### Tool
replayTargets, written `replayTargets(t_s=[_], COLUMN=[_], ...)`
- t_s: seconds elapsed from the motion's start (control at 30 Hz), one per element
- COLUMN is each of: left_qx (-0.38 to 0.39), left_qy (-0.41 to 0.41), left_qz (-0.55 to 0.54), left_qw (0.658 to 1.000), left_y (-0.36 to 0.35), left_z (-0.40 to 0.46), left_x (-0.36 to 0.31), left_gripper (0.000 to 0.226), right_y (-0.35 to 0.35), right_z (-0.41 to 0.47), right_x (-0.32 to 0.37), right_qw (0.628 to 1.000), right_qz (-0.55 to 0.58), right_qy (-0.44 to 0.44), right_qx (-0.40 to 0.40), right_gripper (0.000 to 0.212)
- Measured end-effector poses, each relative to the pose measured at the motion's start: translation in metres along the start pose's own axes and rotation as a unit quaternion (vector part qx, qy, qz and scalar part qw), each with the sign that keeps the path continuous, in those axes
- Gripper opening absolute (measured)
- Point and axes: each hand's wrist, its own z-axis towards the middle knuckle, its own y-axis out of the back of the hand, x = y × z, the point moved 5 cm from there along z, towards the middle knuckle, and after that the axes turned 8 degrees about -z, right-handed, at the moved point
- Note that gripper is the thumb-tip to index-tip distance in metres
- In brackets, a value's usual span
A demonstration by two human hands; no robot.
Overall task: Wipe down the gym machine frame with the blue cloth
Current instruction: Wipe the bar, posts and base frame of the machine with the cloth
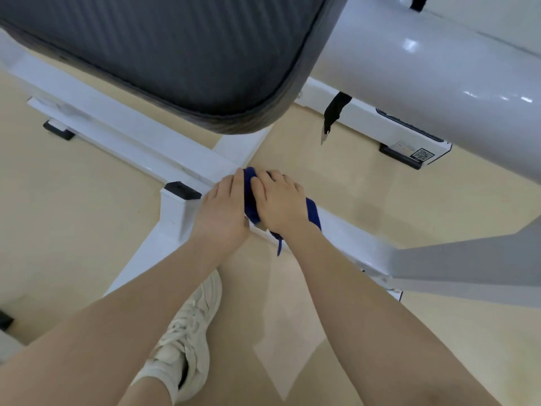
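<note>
The blue cloth (251,197) lies bunched on a low white beam of the gym machine frame (137,142), near the floor where the beams cross. My left hand (222,212) and my right hand (278,203) sit side by side on top of the cloth, fingers bent over it and pressing it onto the beam. Most of the cloth is hidden under both hands; a strip shows between them, an edge pokes out right of my right hand, and a thin tail hangs below.
A dark padded seat (164,54) hangs over the frame at the top. A thick white tube (424,71) runs at upper right with a black strap (333,112). A grey upright (468,268) stands at right. My white sneaker (187,332) stands on the beige floor.
</note>
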Motion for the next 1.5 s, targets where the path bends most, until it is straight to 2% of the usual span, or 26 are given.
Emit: replayTargets(t_s=[0.07, 0.17, 0.27, 0.33, 0.4, 0.5, 0.57, 0.67, 0.77, 0.9, 0.97, 1.07, 1.17, 1.33, 1.4, 1.5], left_qx=[0.031, 0.072, 0.084, 0.088, 0.093, 0.104, 0.101, 0.085, 0.086, 0.097, 0.096, 0.088, 0.094, 0.093, 0.098, 0.119], left_qy=[-0.001, -0.016, -0.008, -0.015, -0.029, -0.031, -0.017, -0.007, -0.019, -0.01, -0.001, 0.003, 0.003, -0.013, -0.01, 0.006], left_qz=[0.022, 0.05, 0.059, 0.052, 0.044, -0.002, -0.05, -0.079, -0.014, 0.076, 0.079, 0.061, 0.048, 0.06, 0.063, 0.102], left_qw=[0.999, 0.996, 0.995, 0.995, 0.994, 0.994, 0.993, 0.993, 0.996, 0.992, 0.992, 0.994, 0.994, 0.994, 0.993, 0.988], left_y=[-0.006, -0.013, -0.012, -0.009, -0.005, -0.002, 0.0, 0.004, 0.002, -0.001, 0.0, 0.001, -0.001, -0.001, 0.001, -0.003], left_z=[0.0, 0.001, 0.002, 0.004, 0.006, 0.009, 0.008, 0.007, 0.005, -0.001, -0.002, -0.001, 0.001, 0.006, 0.006, 0.002], left_x=[0.004, -0.001, -0.006, 0.0, 0.009, 0.017, 0.017, 0.019, 0.015, 0.005, 0.001, 0.0, 0.002, 0.006, 0.006, 0.002], left_gripper=[0.073, 0.068, 0.064, 0.064, 0.066, 0.07, 0.072, 0.071, 0.068, 0.068, 0.066, 0.059, 0.059, 0.052, 0.053, 0.062], right_y=[-0.004, -0.013, -0.02, -0.021, -0.018, -0.011, -0.006, -0.002, -0.003, -0.009, -0.012, -0.014, -0.008, 0.001, 0.0, -0.001], right_z=[-0.015, -0.059, -0.101, -0.114, -0.1, -0.049, -0.024, -0.009, -0.022, -0.082, -0.105, -0.11, -0.082, -0.006, -0.014, -0.075], right_x=[-0.014, -0.038, -0.07, -0.076, -0.064, -0.023, 0.0, 0.005, -0.021, -0.08, -0.103, -0.102, -0.07, 0.002, -0.012, -0.084], right_qw=[0.999, 0.992, 0.984, 0.981, 0.986, 0.996, 0.996, 0.998, 0.999, 0.99, 0.984, 0.978, 0.982, 0.999, 0.999, 0.995], right_qz=[-0.021, -0.046, -0.058, -0.071, -0.076, -0.08, -0.079, -0.047, 0.0, -0.071, -0.101, -0.131, -0.121, -0.05, -0.036, -0.065], right_qy=[-0.008, -0.069, -0.136, -0.15, -0.125, -0.014, 0.038, 0.025, -0.033, -0.115, -0.144, -0.164, -0.137, -0.001, 0.016, -0.077], right_qx=[-0.031, -0.09, -0.1, -0.096, -0.075, -0.033, -0.028, -0.033, -0.013, -0.028, -0.027, -0.018, -0.035, -0.02, 0.003, -0.015], right_gripper=[0.053, 0.052, 0.054, 0.055, 0.057, 0.07, 0.069, 0.074, 0.076, 0.071, 0.073, 0.077, 0.077, 0.073, 0.072, 0.068])
